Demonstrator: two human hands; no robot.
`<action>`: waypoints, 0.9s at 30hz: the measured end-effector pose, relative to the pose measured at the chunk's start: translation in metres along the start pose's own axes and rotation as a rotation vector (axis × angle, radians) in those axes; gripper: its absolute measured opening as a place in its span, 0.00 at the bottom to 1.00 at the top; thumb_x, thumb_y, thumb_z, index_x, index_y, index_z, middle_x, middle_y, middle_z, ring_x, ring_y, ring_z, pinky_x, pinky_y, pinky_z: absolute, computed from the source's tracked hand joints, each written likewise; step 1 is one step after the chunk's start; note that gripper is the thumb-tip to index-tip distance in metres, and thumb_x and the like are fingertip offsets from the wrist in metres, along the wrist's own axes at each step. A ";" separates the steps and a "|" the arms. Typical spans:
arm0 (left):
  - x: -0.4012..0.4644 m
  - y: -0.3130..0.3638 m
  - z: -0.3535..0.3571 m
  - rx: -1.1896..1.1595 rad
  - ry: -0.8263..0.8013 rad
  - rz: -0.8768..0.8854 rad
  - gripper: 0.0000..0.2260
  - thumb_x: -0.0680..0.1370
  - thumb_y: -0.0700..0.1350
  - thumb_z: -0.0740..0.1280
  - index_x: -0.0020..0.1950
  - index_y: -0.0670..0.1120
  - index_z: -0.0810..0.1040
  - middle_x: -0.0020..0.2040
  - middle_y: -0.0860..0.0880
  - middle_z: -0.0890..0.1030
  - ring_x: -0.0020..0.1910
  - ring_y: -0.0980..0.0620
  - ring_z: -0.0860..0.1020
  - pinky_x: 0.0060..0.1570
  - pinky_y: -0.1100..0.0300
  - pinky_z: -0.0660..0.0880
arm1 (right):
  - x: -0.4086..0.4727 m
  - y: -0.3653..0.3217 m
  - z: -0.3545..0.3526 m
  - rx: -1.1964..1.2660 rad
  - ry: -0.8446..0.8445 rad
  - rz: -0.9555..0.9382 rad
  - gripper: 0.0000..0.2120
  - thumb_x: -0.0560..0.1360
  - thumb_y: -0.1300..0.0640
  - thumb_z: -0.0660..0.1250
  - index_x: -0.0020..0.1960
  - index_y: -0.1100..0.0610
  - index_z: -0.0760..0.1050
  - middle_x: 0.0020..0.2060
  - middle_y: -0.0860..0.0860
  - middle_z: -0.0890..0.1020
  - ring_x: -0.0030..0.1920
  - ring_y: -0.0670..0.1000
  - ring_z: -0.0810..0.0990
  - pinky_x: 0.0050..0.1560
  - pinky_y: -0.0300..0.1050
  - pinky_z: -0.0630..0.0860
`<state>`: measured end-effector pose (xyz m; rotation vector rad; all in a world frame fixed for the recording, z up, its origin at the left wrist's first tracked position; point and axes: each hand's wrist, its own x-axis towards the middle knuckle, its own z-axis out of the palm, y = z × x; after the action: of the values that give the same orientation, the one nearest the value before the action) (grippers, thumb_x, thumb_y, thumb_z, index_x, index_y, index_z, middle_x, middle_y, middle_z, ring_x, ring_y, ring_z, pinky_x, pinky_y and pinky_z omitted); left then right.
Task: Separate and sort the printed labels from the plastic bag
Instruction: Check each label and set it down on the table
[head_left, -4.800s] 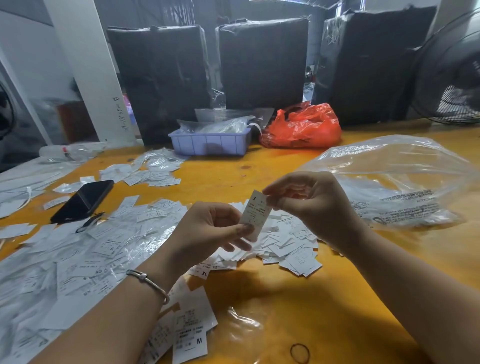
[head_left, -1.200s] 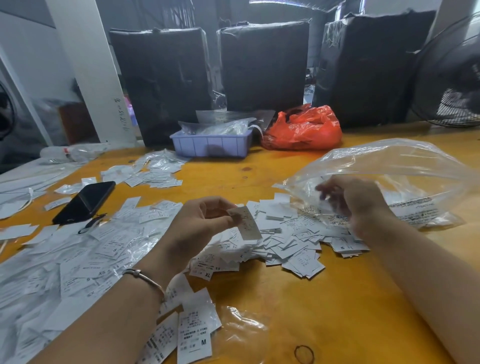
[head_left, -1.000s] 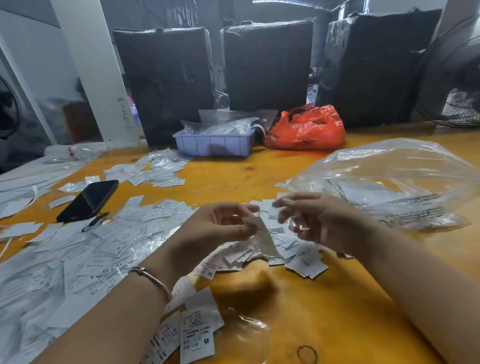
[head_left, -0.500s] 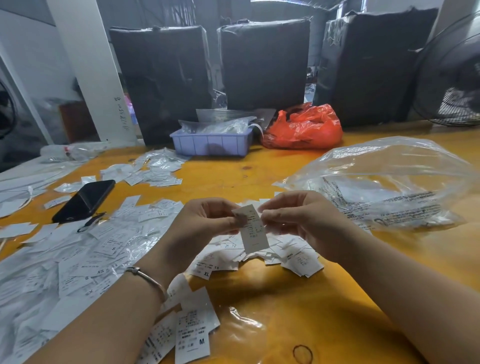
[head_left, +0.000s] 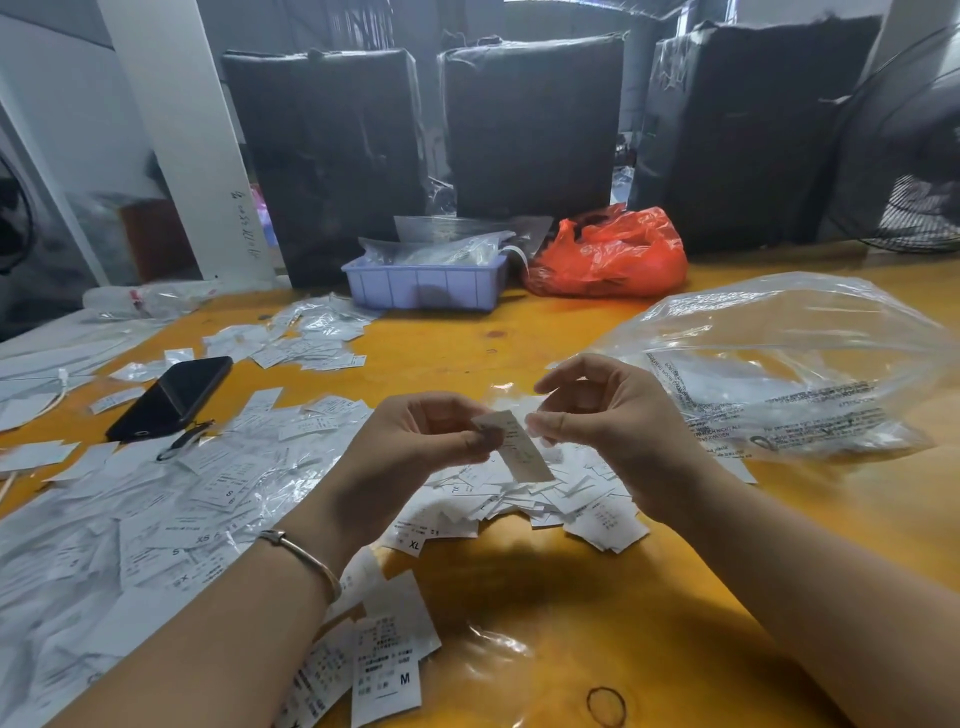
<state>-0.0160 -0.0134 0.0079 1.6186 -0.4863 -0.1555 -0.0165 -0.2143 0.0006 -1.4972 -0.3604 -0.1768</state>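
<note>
- Shifted since half a second ago: label (head_left: 514, 448), now slanting, its top corner pinched by left hand (head_left: 415, 441); right hand (head_left: 608, 421) fingertips parted beside it, releasing.
- Unsorted heap (head_left: 545, 499) directly beneath, within reach.
- Clear plastic bag (head_left: 789, 364) at right, mouth facing the hands.

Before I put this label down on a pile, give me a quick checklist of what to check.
1. Label gripped by left hand: ok, pinched at its top.
2. Right hand on the label: cannot tell, fingertips at its edge.
3. Size letter readable: not ok, print too blurred.
4. Sorted piles reachable: ok, labels with XS and S lie left, M label near.
5. Plastic bag out of the way: ok, lying right.
</note>
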 end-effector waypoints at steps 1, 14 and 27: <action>0.000 0.000 0.000 -0.003 0.025 0.009 0.08 0.64 0.46 0.74 0.42 0.47 0.86 0.46 0.44 0.86 0.49 0.47 0.82 0.55 0.52 0.78 | 0.000 0.000 0.000 -0.006 -0.004 0.000 0.12 0.64 0.70 0.75 0.46 0.64 0.77 0.31 0.57 0.83 0.32 0.52 0.78 0.34 0.39 0.76; 0.001 0.001 -0.005 0.106 -0.163 -0.074 0.04 0.68 0.41 0.75 0.42 0.45 0.86 0.59 0.54 0.82 0.60 0.55 0.79 0.55 0.56 0.78 | 0.004 -0.006 -0.013 -0.215 -0.256 0.077 0.09 0.70 0.67 0.71 0.47 0.63 0.74 0.34 0.55 0.79 0.35 0.51 0.77 0.36 0.42 0.74; 0.003 -0.002 -0.003 0.058 0.052 0.034 0.10 0.64 0.45 0.75 0.44 0.43 0.86 0.40 0.41 0.84 0.37 0.53 0.78 0.37 0.65 0.73 | -0.004 -0.019 -0.003 -0.503 -0.194 -0.099 0.13 0.63 0.45 0.77 0.40 0.53 0.82 0.56 0.43 0.78 0.58 0.40 0.75 0.56 0.45 0.74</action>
<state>-0.0121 -0.0116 0.0065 1.6660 -0.4814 -0.0745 -0.0266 -0.2193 0.0173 -2.0018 -0.5763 -0.2114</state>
